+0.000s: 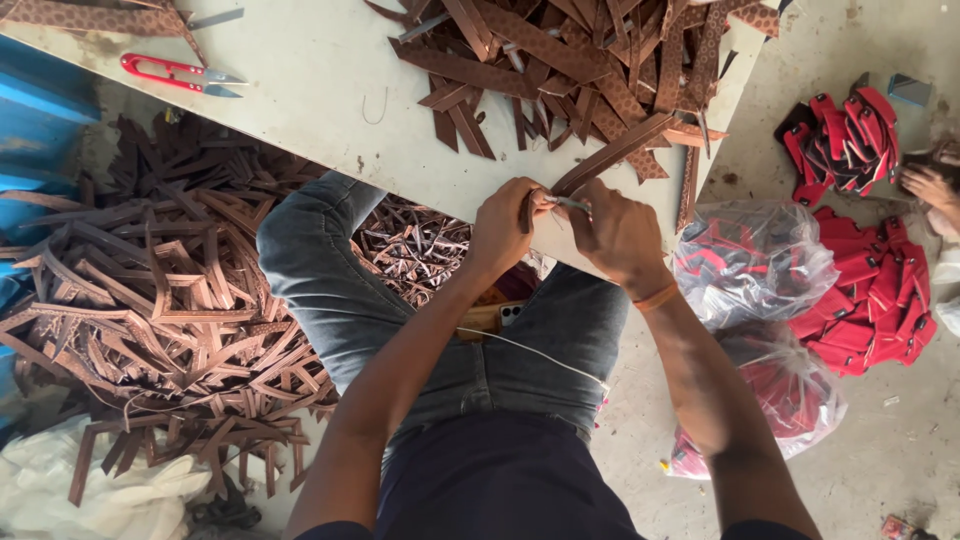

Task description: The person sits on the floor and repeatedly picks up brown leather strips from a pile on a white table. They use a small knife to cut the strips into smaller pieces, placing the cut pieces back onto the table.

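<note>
Brown strap (612, 152) sits at the table edge (400, 165), its near end pinched in the left hand (503, 222); right hand (618, 232) closes on a small metal tool (570, 203) right beside those fingertips. A slip could nick a finger. Farther up, the loose strap pile (580, 60) could slide and snag it.
</note>
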